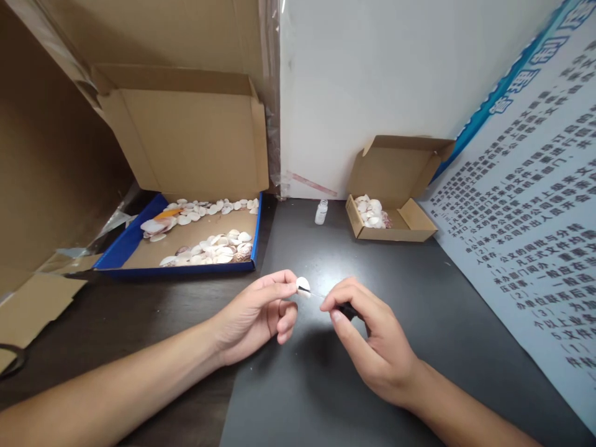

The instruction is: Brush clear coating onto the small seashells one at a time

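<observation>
Between the thumb and forefinger of my left hand [265, 304] is a small white seashell [303, 284], held up over the dark mat. My right hand [372, 335] grips the black cap [347, 310] of a brush applicator, mostly hidden by the fingers. From the cap a thin stem [318, 295] runs left, and its dark tip overlaps the shell's face; whether it touches cannot be made out. A small uncapped bottle [321, 212] with a white label stands upright on the mat, beyond both hands.
At the back left an open blue-sided cardboard box [153, 251] holds many shells in two groups. A smaller open cardboard box [395, 234] at the back right contains white shells. A printed poster [521, 248] borders the right side; cardboard [41, 304] lies at the left.
</observation>
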`<state>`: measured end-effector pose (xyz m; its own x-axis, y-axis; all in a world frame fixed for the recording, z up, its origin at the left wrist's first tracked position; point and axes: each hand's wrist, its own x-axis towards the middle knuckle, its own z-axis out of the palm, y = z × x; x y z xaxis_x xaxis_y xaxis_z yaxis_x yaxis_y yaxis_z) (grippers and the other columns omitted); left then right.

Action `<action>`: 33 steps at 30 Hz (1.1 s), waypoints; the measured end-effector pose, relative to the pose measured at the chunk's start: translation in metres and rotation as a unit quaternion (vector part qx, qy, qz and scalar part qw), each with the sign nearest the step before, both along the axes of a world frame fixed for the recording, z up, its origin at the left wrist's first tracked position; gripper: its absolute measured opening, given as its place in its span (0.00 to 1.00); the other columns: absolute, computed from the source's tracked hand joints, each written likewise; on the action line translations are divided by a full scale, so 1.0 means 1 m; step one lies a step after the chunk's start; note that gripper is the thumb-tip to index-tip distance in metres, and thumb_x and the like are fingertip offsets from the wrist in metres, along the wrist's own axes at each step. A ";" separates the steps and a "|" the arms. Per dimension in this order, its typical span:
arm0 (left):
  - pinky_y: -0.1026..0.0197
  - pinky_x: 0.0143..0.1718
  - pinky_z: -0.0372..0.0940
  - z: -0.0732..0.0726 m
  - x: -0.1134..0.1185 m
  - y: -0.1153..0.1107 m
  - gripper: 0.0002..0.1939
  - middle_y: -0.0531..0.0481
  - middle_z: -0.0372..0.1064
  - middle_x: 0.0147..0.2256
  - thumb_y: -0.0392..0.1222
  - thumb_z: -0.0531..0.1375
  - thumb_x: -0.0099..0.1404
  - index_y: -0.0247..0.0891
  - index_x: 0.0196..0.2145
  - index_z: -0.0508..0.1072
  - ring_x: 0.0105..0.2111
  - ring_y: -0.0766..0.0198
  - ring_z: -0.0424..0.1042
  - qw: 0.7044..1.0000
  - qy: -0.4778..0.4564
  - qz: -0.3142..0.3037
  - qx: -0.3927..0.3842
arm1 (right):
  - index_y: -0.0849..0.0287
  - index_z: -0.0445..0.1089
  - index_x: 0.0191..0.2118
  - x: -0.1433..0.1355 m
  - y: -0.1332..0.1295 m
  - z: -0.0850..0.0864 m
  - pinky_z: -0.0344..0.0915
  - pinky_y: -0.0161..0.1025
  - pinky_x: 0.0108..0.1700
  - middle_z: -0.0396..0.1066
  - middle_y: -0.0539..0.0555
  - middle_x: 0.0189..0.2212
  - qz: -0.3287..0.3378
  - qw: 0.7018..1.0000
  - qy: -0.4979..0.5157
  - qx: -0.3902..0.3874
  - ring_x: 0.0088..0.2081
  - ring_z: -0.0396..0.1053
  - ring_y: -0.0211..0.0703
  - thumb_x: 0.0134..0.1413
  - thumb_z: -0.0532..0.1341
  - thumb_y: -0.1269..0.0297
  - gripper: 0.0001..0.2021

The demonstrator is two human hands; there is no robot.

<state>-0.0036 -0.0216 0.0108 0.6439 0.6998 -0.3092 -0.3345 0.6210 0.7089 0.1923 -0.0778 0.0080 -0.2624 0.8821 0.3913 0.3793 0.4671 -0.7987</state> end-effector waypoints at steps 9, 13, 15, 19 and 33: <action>0.72 0.14 0.61 -0.001 -0.004 0.000 0.08 0.59 0.58 0.18 0.37 0.58 0.67 0.38 0.29 0.67 0.13 0.74 0.56 1.000 0.002 -0.018 -0.003 | 0.55 0.66 0.40 -0.001 0.003 -0.008 0.58 0.36 0.29 0.66 0.50 0.31 -0.009 0.998 -0.028 -0.053 0.30 0.65 0.39 0.64 0.52 0.71 0.07; 0.72 0.14 0.60 -0.001 -0.005 0.001 0.07 0.59 0.57 0.17 0.38 0.59 0.66 0.37 0.30 0.68 0.14 0.74 0.55 1.000 0.011 -0.014 0.002 | 0.55 0.66 0.41 -0.001 0.002 -0.008 0.59 0.36 0.30 0.67 0.50 0.31 0.001 0.997 -0.040 -0.068 0.30 0.66 0.40 0.65 0.52 0.70 0.07; 0.72 0.14 0.60 -0.001 -0.005 0.001 0.07 0.58 0.57 0.17 0.38 0.59 0.66 0.38 0.29 0.68 0.14 0.73 0.54 1.000 0.016 -0.012 0.005 | 0.56 0.65 0.41 -0.001 0.002 -0.008 0.59 0.36 0.30 0.68 0.51 0.31 0.006 0.996 -0.044 -0.072 0.30 0.66 0.40 0.65 0.51 0.69 0.06; 0.73 0.14 0.59 0.000 -0.005 0.001 0.06 0.58 0.57 0.17 0.37 0.59 0.65 0.38 0.29 0.67 0.14 0.74 0.53 1.000 0.023 -0.005 0.011 | 0.56 0.65 0.41 0.000 0.002 -0.007 0.59 0.35 0.29 0.67 0.50 0.28 0.014 0.995 -0.054 -0.083 0.28 0.64 0.39 0.64 0.52 0.69 0.06; 0.71 0.14 0.58 -0.003 -0.006 0.007 0.07 0.60 0.55 0.16 0.41 0.61 0.63 0.39 0.31 0.66 0.15 0.72 0.53 0.996 0.069 -0.003 0.057 | 0.57 0.66 0.39 0.002 0.007 -0.003 0.59 0.34 0.28 0.68 0.50 0.28 -0.014 0.994 -0.090 -0.055 0.26 0.64 0.38 0.63 0.52 0.70 0.06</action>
<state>-0.0097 -0.0147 0.0075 0.6053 0.7315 -0.3140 -0.2263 0.5363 0.8131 0.1943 -0.0703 0.0049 -0.2948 0.9247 0.2410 0.5323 0.3683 -0.7622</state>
